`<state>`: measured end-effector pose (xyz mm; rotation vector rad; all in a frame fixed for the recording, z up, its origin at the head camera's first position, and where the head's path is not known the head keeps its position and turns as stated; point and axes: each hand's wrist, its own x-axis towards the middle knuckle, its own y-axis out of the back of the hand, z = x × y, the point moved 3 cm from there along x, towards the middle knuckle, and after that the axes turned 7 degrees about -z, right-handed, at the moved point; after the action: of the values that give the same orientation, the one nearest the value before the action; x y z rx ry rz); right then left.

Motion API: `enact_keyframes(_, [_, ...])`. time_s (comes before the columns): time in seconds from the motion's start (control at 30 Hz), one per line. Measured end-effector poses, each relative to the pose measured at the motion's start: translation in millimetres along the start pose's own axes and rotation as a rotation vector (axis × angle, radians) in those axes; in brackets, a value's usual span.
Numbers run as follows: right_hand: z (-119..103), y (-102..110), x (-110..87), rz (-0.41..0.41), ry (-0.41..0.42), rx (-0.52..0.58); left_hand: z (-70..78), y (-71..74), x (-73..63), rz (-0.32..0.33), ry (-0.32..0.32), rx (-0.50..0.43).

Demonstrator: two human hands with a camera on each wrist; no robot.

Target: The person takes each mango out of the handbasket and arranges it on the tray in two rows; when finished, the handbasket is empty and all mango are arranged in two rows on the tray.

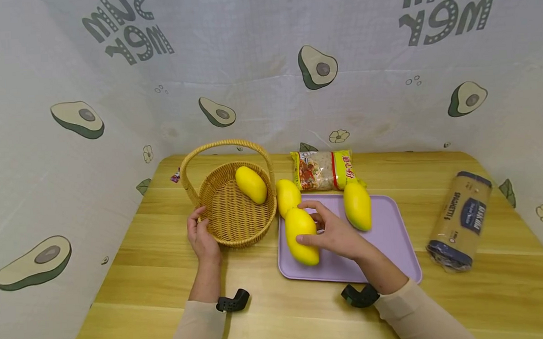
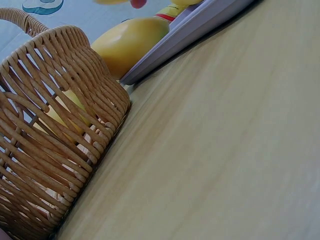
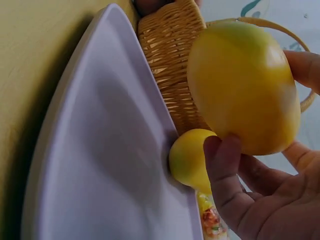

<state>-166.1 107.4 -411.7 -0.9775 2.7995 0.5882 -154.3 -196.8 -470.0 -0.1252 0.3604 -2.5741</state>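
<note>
Mango [image 1: 302, 239] gripped above tray [image 1: 388, 240]

Right hand [image 1: 335, 235] pinches the mango over the tray's left end; left hand [image 1: 204, 240] grips basket [image 1: 223, 214] rim, another mango [image 1: 251, 185] inside. Pale wood-grain table [image 1: 278, 316]; lilac tray beside basket, spaghetti [image 1: 462, 222] at right. White avocado-print sheet [image 1: 256, 38] behind and along both sides.

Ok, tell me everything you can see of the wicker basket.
The wicker basket is round, woven of tan, rattan-like strands with gaps in its wall, and has a tall arched handle. It stands upright on the table, left of the purple tray. A yellow mango lies inside, toward the far right; the left hand holds its left side.
</note>
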Motion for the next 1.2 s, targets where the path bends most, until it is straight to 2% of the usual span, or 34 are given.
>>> enact_keyframes(0.13, [4,-4,1.6,-0.041,-0.030,0.017,-0.1,-0.5,0.1,0.002,0.006,0.009])
enact_keyframes(0.33, [10,-9,4.2,-0.061,-0.059,0.023,-1.2,0.0,0.3,0.018,0.005,0.013])
enact_keyframes(0.6, [11,-12,5.0,-0.048,-0.091,-0.045,0.7,-1.1,0.1,0.015,-0.006,0.003])
enact_keyframes(0.83, [13,-14,6.2,-0.073,-0.093,0.012,0.0,-0.7,-0.3,0.019,0.007,0.001])
enact_keyframes(1.03, [13,-13,6.2,-0.053,-0.113,-0.051,-1.0,-0.1,-0.2,0.029,0.000,-0.001])
enact_keyframes(1.2, [13,-14,7.3,-0.043,-0.121,-0.051,-0.2,-0.9,0.3,0.028,-0.003,-0.004])
